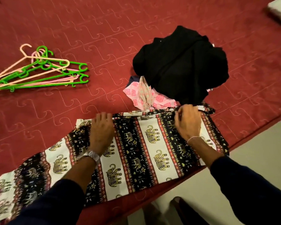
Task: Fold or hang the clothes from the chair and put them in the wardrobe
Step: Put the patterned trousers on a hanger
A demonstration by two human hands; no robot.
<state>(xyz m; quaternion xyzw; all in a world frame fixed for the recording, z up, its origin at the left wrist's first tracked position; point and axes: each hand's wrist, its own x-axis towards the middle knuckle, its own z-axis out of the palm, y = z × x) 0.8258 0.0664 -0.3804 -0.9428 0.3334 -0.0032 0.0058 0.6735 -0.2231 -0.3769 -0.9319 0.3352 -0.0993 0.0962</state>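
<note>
While the elephant-print trousers are lying spread along the near edge of the red bedspread, the person is working on their far edge, and this looks like the flattening stage before a fold. The left hand is resting flat on the cloth with fingers straight and slightly spread, pressing rather than gripping. The right hand is lying at the far right corner with its fingers curled down onto the cloth; whether it is pinching the hem or only pushing on it, I cannot tell.

To do this step well, the left hand should be holding the fabric still while the right is drawing the edge taut, so the two layers are lining up along the far hem. Any ripple left near the middle stripes would likely be getting locked in by the fold. The near left end is hanging loose toward the bed's edge and may be dragging the cloth askew, so it wants squaring first.

Just beyond the right hand, a black garment is sitting heaped on a pink patterned piece, both unfolded. Far left, a bunch of green and pink hangers is waiting, well apart from the trousers.
</note>
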